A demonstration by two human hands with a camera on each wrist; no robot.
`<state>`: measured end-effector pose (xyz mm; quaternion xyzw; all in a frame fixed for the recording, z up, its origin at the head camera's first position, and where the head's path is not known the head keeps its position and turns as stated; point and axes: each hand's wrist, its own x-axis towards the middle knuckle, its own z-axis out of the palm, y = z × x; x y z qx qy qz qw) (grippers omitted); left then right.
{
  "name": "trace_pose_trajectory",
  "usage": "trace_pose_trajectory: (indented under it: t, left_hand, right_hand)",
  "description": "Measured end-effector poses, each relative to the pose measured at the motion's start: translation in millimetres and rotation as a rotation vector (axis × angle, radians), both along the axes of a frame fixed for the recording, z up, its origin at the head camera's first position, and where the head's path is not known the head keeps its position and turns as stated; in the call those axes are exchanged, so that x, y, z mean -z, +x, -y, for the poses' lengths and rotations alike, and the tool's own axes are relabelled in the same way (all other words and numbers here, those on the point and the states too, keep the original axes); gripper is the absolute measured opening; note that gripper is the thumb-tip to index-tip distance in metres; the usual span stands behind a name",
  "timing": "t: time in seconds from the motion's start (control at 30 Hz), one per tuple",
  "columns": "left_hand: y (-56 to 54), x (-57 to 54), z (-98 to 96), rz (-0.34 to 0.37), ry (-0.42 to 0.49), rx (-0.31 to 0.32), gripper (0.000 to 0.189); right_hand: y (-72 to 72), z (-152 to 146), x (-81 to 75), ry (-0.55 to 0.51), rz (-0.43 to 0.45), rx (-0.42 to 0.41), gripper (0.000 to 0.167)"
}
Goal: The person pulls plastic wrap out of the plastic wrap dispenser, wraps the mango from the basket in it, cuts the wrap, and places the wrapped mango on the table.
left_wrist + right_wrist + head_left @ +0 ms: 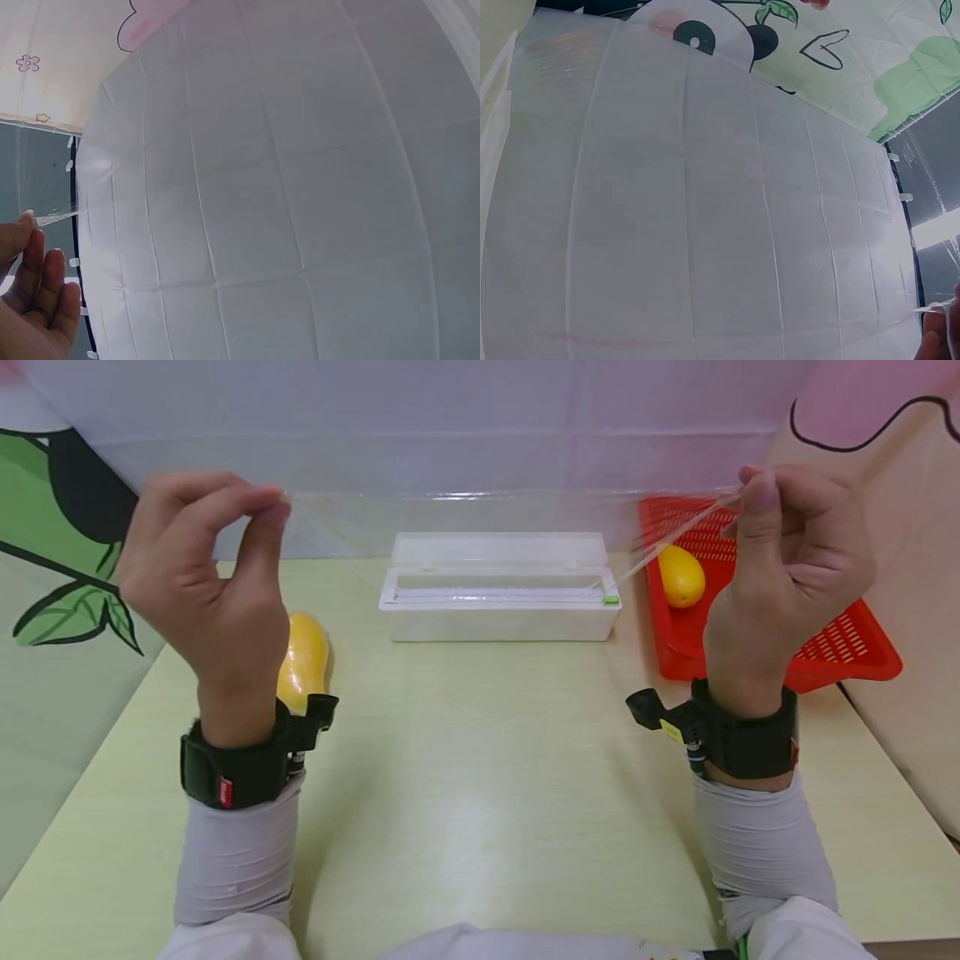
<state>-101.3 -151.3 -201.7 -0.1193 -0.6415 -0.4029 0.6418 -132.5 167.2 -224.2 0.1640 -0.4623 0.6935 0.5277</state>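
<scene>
- Hands, 2: left [210,560] pinches one film corner, right [795,552] pinches the other.
- Film [480,512], 1 sheet: spans between the hands, runs down to box.
- Box [498,627], 1: white, on table [480,760], lid up.
- Basket [678,662], 1: red, right of box.
- Yellow fruits, 2: one [681,577] in basket, one [306,652] on table, left of box.

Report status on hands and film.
Left hand, right hand pinching clear film. Film stretched between them, running to white box. No obstruction visible between hands.
</scene>
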Motion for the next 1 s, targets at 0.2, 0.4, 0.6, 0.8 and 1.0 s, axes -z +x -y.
trace_pose_trajectory:
  t: [0.2, 0.4, 0.6, 0.8, 1.0]
  left_hand:
    - [0.7, 0.0, -0.6, -0.004, 0.008, 0.000, 0.015]
    - [-0.3, 0.5, 0.6, -0.015, 0.004, 0.013, 0.015]
    - [-0.2, 0.1, 0.3, -0.009, -0.003, 0.014, 0.015]
    - [0.5, -0.8, 0.7, -0.008, 0.003, 0.013, 0.016]
    - [-0.2, -0.6, 2.8, -0.034, 0.000, 0.027, 0.018]
  right_hand:
    - [2.1, 1.6, -1.8, -0.006, 0.009, 0.001, 0.005]
    - [2.8, 1.9, -2.6, -0.031, 0.011, -0.015, 0.005]
    - [1.2, -2.2, -0.4, 0.006, 0.011, 0.021, 0.005]
    - [-0.7, -3.1, 0.1, 0.013, 0.002, 0.043, 0.003]
    - [-0.5, -3.2, -0.2, 0.018, 0.011, 0.064, 0.003]
